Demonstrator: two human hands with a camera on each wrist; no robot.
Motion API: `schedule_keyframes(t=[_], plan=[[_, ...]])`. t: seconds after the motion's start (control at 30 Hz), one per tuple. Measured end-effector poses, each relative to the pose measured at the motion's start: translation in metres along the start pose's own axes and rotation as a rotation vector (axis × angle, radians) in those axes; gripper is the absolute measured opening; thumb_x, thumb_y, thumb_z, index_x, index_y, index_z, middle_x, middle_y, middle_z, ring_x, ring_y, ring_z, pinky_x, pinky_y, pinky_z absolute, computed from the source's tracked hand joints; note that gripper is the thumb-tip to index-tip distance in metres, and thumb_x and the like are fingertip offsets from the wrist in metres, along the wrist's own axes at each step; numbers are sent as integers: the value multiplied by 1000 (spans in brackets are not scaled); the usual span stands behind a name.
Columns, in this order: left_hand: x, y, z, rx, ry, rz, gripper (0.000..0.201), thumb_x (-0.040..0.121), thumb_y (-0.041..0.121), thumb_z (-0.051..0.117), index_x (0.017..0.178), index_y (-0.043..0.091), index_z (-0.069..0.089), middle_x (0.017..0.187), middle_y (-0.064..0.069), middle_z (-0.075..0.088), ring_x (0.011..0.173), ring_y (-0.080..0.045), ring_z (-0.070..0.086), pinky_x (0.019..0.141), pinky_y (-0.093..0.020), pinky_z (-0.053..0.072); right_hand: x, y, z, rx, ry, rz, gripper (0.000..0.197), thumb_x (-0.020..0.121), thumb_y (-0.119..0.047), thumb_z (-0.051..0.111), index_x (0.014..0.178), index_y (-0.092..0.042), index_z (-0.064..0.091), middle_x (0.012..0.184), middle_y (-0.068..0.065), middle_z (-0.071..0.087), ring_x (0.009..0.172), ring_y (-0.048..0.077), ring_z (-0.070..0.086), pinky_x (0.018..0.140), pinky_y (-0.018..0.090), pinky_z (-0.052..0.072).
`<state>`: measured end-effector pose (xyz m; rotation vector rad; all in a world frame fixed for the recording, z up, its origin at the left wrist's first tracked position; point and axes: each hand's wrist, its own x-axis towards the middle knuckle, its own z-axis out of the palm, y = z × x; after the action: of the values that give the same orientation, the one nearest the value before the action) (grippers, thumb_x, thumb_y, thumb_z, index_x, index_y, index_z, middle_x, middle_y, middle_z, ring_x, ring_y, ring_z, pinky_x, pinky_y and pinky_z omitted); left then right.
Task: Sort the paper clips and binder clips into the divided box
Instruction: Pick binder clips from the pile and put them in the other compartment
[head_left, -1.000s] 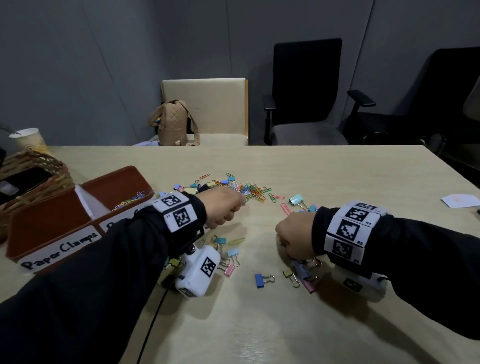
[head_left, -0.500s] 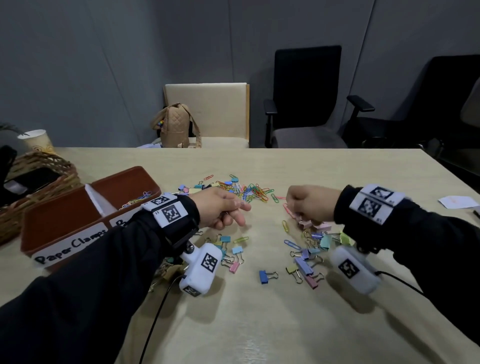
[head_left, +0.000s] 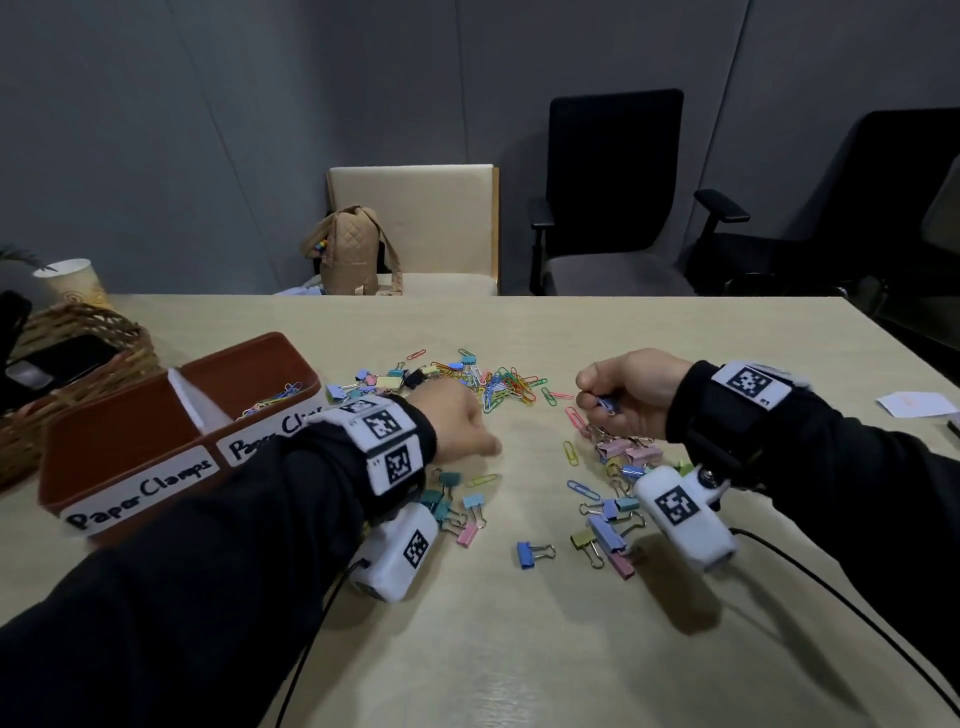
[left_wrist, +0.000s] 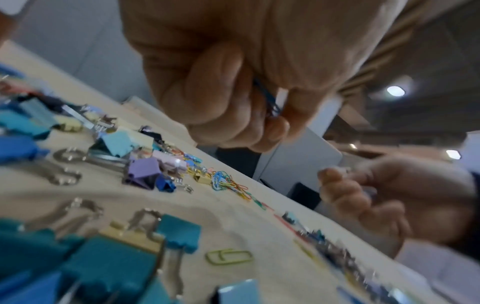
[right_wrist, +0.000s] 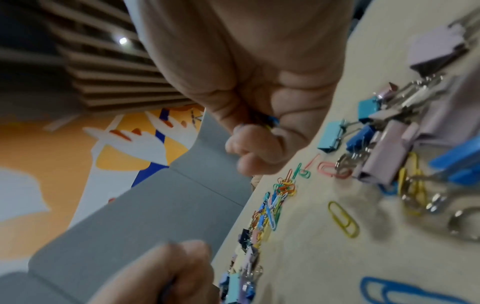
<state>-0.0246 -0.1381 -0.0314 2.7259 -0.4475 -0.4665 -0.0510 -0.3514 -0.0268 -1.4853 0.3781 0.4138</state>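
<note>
The divided box (head_left: 171, 441) sits at nine o'clock on the table (head_left: 519, 649), its nearer compartment labelled for clamps and showing nothing inside from the head view, its farther compartment holding a small cluster of paper clips (head_left: 272, 399). Most of the stock is still unsorted: a heap of paper clips (head_left: 498, 384) at twelve o'clock, binder clips (head_left: 615, 519) scattered at three o'clock, and a smaller group of binder clips (head_left: 457, 512) just beside my left wrist.

Change noted: over the last second my right hand (head_left: 631, 392) has lifted off the three o'clock binder clips, where it was pressed low on the table, and now hangs above them toward one o'clock. I judge this a completed pick, so that a carry to the box comes next.

Right hand: fingers curled tight, gripping something blue (right_wrist: 272, 121) inside the fist; whether it is a paper clip or a binder clip I cannot tell.

Left hand (head_left: 457, 421): also curled, at the centre of the table, pinching a thin blue wire piece (left_wrist: 267, 96) between thumb and fingers, most likely a paper clip. It has barely shifted, staying near the box.
</note>
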Motion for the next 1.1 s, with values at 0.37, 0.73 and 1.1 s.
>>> schedule_keyframes(t=[0.37, 0.73, 1.1], plan=[[19, 3, 17, 398, -91, 50, 24, 76, 30, 74, 86, 9, 73, 89, -6, 73, 83, -21, 70, 76, -36, 59, -4, 18, 24, -1531, 22, -89, 45, 68, -48, 80, 77, -6, 68, 69, 4, 59, 63, 19, 51, 59, 29, 43], [22, -2, 20, 368, -196, 60, 38, 83, 31, 66, 57, 14, 44, 74, -2, 51, 64, -20, 44, 56, -28, 35, 4, 31, 41, -1596, -56, -51, 31, 75, -25, 75, 96, -2, 73, 82, 7, 68, 72, 17, 57, 62, 28, 46], [22, 23, 6, 134, -73, 159, 34, 101, 33, 39, 73, 14, 46, 66, 3, 49, 62, -14, 45, 59, -27, 35, -10, -14, -7, -830, 261, -105, 22, 94, -11, 37, 74, -10, 44, 65, 6, 44, 49, 16, 34, 43, 21, 28]])
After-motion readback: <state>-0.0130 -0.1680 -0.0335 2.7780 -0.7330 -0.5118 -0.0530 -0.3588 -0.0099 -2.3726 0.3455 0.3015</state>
